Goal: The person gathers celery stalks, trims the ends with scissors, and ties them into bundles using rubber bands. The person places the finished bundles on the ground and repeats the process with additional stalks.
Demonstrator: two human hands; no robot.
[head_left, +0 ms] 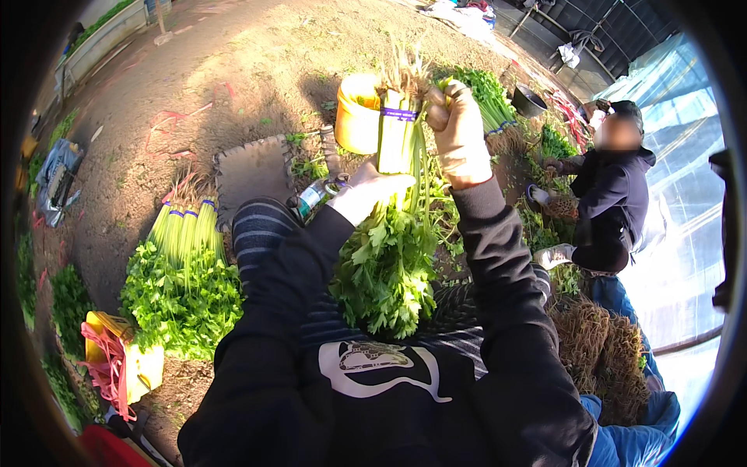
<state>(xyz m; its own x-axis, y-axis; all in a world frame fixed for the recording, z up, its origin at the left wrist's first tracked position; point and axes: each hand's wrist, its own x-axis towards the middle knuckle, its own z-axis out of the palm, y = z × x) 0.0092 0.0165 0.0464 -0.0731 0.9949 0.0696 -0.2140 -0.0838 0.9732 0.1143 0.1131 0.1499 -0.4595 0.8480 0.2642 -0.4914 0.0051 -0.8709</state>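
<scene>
My left hand (pixel 373 190) is closed around the stalks of a celery bunch (pixel 397 140) held root end up. A purple band (pixel 400 114) bearing writing wraps it below the pale, stringy roots (pixel 402 73). Its leaves (pixel 391 268) hang down over my lap. My right hand (pixel 458 125) is clenched just right of the roots, with a yellow-green scrap of plant (pixel 448 86) showing between its fingers. A loose green stalk (pixel 421 157) runs along the bunch's right side.
Banded celery bunches lie at left (pixel 187 257) and upper right (pixel 481 96). A yellow bucket (pixel 356 114) stands just behind my bunch. Another person (pixel 610 187) crouches at right among greens. A yellow container with pink ribbon (pixel 117 356), a brown mat (pixel 254 172) and a bottle (pixel 311 197) are nearby.
</scene>
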